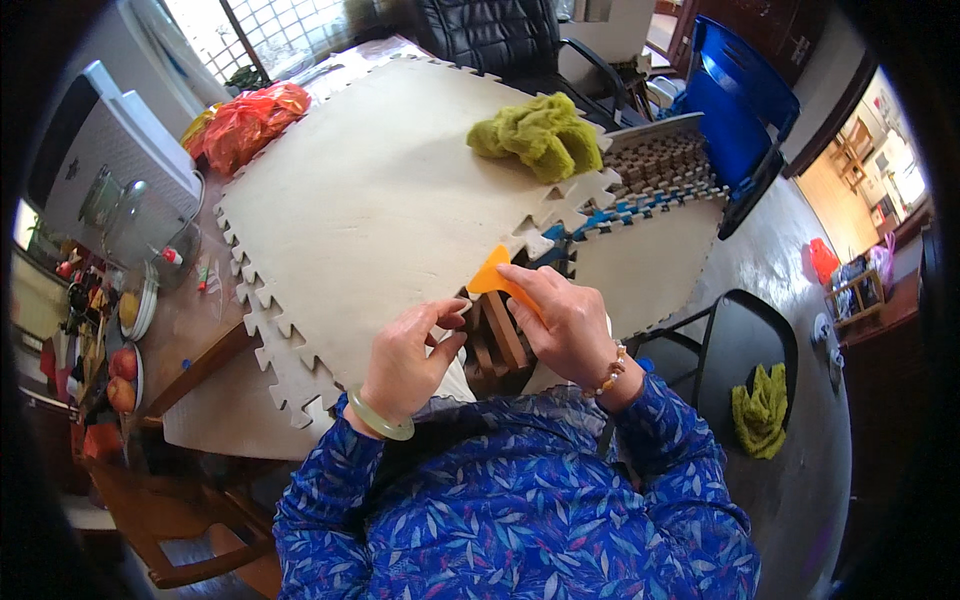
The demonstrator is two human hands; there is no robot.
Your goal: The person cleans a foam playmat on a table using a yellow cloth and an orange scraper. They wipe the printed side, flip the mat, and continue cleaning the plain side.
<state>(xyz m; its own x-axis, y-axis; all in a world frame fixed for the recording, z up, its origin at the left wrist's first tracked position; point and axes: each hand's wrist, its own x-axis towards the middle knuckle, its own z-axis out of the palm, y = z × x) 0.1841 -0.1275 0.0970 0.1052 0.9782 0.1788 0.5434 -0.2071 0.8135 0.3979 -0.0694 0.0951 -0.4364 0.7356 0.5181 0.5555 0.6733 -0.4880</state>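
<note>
A large cream interlocking foam mat (360, 202) spreads in front of me, with jigsaw teeth along its edges. My right hand (559, 319) grips an orange plastic scraper (491, 273), whose wide blade meets the mat's near corner. At that same edge, my left hand (412, 356) has its curled fingertips against a small tooth; the thumb is apart from the index finger. Whether those fingers pinch the tooth is hard to see. A fuzzy yellow-green cloth (536, 139) lies crumpled on the mat's far right part.
Another foam mat (645, 262) and stacked mats (656, 161) are at right, near a blue chair (739, 105). A black folding chair (746, 360) bears a green glove-like cloth (760, 412). On the left are a red plastic bag (255, 124), a glass jar (142, 225) and apples (122, 379).
</note>
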